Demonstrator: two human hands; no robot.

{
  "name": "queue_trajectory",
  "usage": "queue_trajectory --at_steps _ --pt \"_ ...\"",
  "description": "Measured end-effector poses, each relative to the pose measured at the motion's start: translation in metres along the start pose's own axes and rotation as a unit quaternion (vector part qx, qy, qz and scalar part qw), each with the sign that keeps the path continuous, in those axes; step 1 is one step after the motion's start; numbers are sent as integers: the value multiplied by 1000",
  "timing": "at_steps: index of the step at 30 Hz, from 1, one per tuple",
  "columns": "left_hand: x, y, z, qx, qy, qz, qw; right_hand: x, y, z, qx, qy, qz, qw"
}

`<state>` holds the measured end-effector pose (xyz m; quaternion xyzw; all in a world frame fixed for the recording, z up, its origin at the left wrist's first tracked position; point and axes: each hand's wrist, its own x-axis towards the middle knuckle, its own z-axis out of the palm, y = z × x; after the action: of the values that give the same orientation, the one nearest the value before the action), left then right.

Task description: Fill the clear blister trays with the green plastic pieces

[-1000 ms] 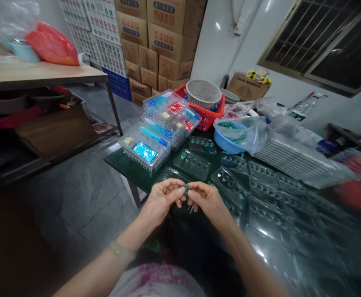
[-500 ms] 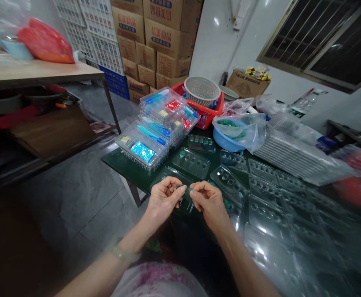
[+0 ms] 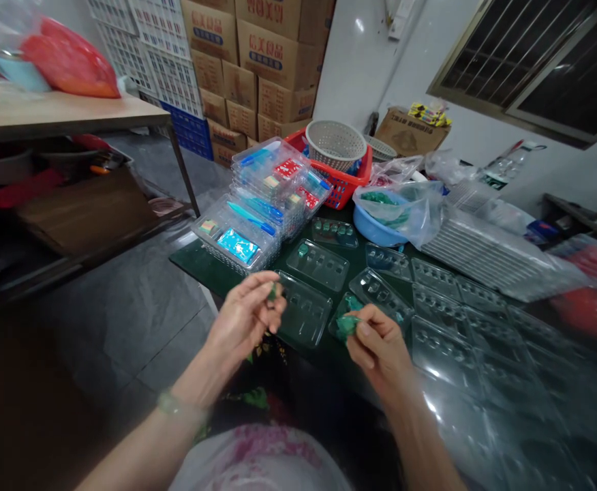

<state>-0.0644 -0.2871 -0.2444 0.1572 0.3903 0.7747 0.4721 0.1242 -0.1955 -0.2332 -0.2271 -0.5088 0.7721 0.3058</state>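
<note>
My left hand (image 3: 245, 314) pinches a small green piece (image 3: 272, 292) between thumb and fingertips, left of a clear plastic tray (image 3: 306, 317). In my right hand (image 3: 380, 344) is a crumpled green wrapper (image 3: 347, 326), held between thumb and forefinger, over more green scraps (image 3: 352, 302) on the table. Whether anything is inside the wrapper, I cannot tell. Behind the nearest tray lies a second clear tray (image 3: 329, 269) with one green block (image 3: 303, 250) in a corner pocket. A farther tray (image 3: 329, 241) has several green blocks in a row.
Stacked clear boxes (image 3: 237, 239) with pens and small packets stand at the table's left end. A blue basin (image 3: 375, 228) with green material in a plastic bag and a red basket (image 3: 339, 187) sit behind. Several clear trays (image 3: 441, 310) cover the right side.
My hands were together over the nearest tray and have moved apart. The left went left with the small green piece, the right went right with the green wrapper.
</note>
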Motion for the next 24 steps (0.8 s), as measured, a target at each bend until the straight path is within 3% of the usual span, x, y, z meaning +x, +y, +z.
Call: queue_trajectory --at_steps 3,6,11,16,20,24 --pt "-9 -14 14 -59 -88 -158 982 4 5 8 -16 -37 24 999" --pt "-16 -29 23 -59 -81 -219 971 10 11 14 -24 -50 37 998" --pt "-26 -30 29 62 -61 -142 986 15 18 13 -43 -7 38 998" --pt "-25 -33 28 12 -63 -127 990 16 23 13 -131 5 14 991" --pt "-17 -38 24 -31 -53 -149 987 15 18 15 -326 43 -107 938" --pt "-7 -40 20 -46 -56 -160 984 20 13 17 -415 -7 -134 900"
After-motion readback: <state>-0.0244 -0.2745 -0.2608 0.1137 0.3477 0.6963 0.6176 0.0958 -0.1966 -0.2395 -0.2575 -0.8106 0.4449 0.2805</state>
